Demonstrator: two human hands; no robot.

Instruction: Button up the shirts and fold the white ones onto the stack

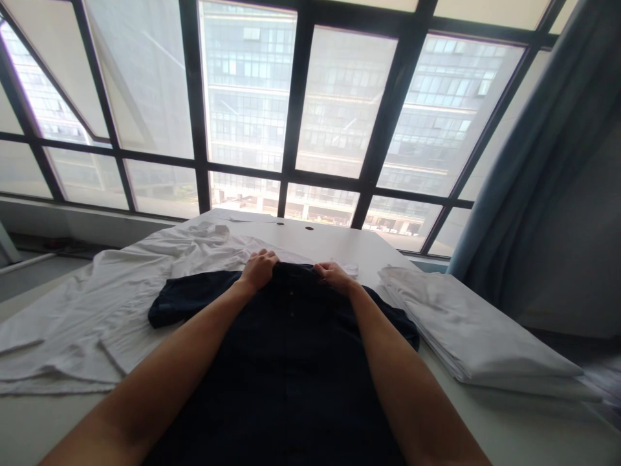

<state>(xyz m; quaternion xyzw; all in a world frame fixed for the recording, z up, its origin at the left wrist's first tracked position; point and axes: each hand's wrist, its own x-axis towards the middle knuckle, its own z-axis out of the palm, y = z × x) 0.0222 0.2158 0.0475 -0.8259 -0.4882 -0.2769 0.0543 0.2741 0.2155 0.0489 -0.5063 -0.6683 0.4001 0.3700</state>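
A dark navy short-sleeved shirt [291, 362] lies spread front side up on the white table, its collar end away from me. Small buttons run down from the collar [294, 270]. My left hand [261, 267] is closed on the collar's left side, and my right hand [334, 277] pinches its right side. Both forearms stretch over the shirt, with a sleeve reaching out past each one. Under and beyond the left sleeve lies a crumpled white garment [130, 304].
On the right of the table [334, 239] rests a stack of folded white cloth [466, 323]. Behind the table stand large dark-framed windows [347, 103]. A blue-grey curtain [528, 175] hangs at the right. Two small dark round spots mark the table's far part.
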